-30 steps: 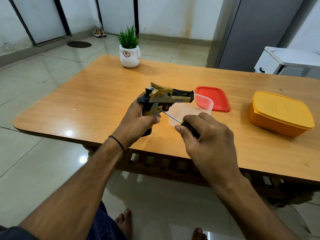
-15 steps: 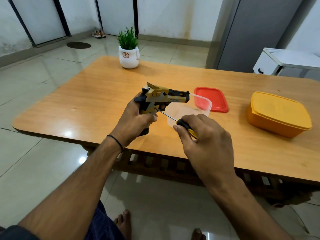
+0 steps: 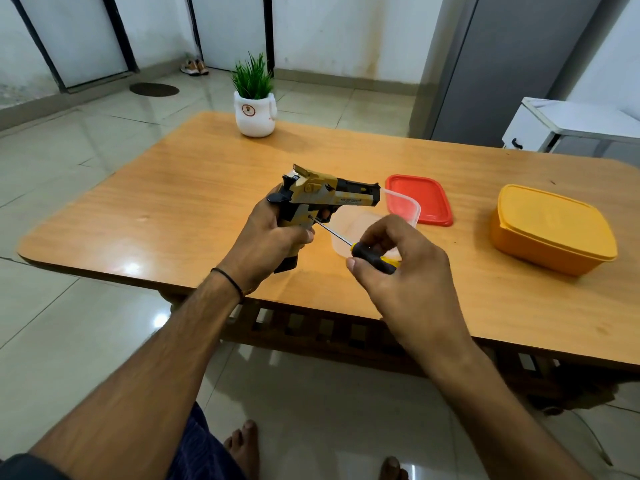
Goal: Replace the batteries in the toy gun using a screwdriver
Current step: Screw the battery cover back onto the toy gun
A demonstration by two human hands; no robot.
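Left hand [image 3: 270,237] is gripping the toy gun [image 3: 322,199] above the surface's [image 3: 173,209] centre; right hand's [image 3: 398,268] fingers are pinching the screwdriver [image 3: 367,252], tip pointing ten o'clock into the grip. Best pressing straight along the shaft.

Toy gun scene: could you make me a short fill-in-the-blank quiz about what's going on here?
1. The left hand grips the toy gun by its ____.
2. The right hand holds a ____ whose tip meets the gun.
3. The loose lid lying flat on the table is ____ in colour.
4. The closed box is ____ in colour.

Missing words: handle; screwdriver; red; yellow
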